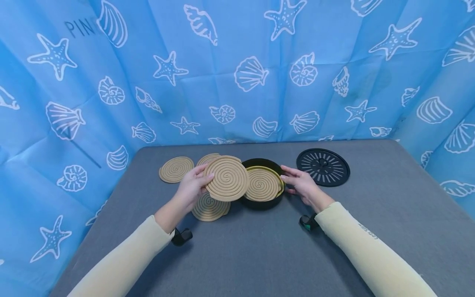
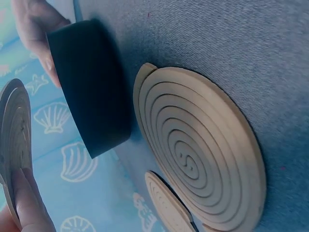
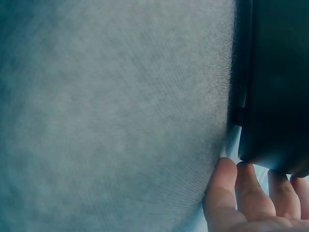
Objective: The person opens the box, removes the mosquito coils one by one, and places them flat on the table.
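My left hand (image 1: pixel 191 185) pinches a tan mosquito coil (image 1: pixel 227 178) by its left edge, thumb on top. It is held up beside a round black tin (image 1: pixel 261 205), overlapping the tin's left side in the head view. Inside the tin lies another spiral coil (image 1: pixel 261 185), with a yellow inner rim around it. My right hand (image 1: pixel 302 185) holds the tin's right side, its fingertips (image 3: pixel 245 166) against the outer wall in the right wrist view. Below the held coil, a coil (image 2: pixel 193 145) lies flat on the table, partly covered in the head view.
Two more coils rest at the back left, one in full view (image 1: pixel 176 169) and one partly hidden (image 1: pixel 208 159). A black slotted round lid (image 1: pixel 323 167) lies right of the tin. Behind the grey table (image 1: pixel 245 255) hangs a blue shell-patterned curtain (image 1: pixel 222 90).
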A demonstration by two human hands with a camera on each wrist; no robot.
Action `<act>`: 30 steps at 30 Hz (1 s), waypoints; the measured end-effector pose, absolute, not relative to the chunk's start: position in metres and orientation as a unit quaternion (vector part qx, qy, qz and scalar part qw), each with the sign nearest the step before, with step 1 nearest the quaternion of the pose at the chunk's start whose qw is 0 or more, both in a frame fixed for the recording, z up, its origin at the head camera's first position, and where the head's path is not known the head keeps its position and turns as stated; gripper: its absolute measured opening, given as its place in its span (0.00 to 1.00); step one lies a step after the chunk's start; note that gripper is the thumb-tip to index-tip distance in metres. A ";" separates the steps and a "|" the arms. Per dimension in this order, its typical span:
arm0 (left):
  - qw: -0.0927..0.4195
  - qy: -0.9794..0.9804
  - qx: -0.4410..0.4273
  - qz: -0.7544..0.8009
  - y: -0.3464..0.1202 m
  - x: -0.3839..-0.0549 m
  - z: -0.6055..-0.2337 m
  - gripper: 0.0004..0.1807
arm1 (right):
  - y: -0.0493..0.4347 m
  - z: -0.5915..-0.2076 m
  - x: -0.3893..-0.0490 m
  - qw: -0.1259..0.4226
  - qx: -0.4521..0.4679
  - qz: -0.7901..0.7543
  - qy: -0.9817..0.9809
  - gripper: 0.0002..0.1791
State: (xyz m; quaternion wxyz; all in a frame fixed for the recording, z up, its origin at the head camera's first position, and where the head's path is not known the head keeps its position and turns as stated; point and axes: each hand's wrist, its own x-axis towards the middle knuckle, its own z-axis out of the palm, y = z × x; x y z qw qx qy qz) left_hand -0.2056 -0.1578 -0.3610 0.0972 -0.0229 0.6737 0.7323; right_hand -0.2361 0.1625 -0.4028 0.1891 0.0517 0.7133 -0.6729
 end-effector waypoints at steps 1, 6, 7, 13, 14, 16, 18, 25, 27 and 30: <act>0.097 0.675 -0.024 0.731 -0.159 -0.205 -0.361 0.29 | 0.163 -0.403 -0.236 0.189 0.051 -0.673 0.714 0.30; 0.097 0.674 -0.036 0.731 -0.168 -0.201 -0.360 0.30 | 0.163 -0.403 -0.236 0.187 0.047 -0.671 0.716 0.30; 0.095 0.674 -0.037 0.732 -0.170 -0.200 -0.360 0.31 | 0.163 -0.403 -0.236 0.187 0.045 -0.670 0.717 0.30; 0.085 0.672 -0.037 0.735 -0.183 -0.194 -0.362 0.30 | 0.163 -0.405 -0.236 0.185 0.039 -0.671 0.717 0.30; 0.084 0.671 -0.038 0.736 -0.185 -0.193 -0.363 0.29 | 0.163 -0.405 -0.236 0.185 0.039 -0.672 0.716 0.30; 0.082 0.670 -0.038 0.737 -0.189 -0.191 -0.364 0.29 | 0.163 -0.405 -0.236 0.185 0.040 -0.673 0.715 0.30; 0.082 0.669 -0.039 0.738 -0.193 -0.188 -0.365 0.29 | 0.163 -0.405 -0.236 0.186 0.041 -0.674 0.714 0.30; 0.086 0.667 -0.049 0.739 -0.204 -0.181 -0.368 0.31 | 0.162 -0.405 -0.236 0.189 0.045 -0.674 0.713 0.30; 0.086 0.669 -0.048 0.736 -0.206 -0.180 -0.369 0.31 | 0.162 -0.405 -0.236 0.189 0.046 -0.675 0.712 0.30; 0.082 0.671 -0.048 0.735 -0.208 -0.178 -0.370 0.30 | 0.163 -0.405 -0.237 0.189 0.047 -0.675 0.712 0.30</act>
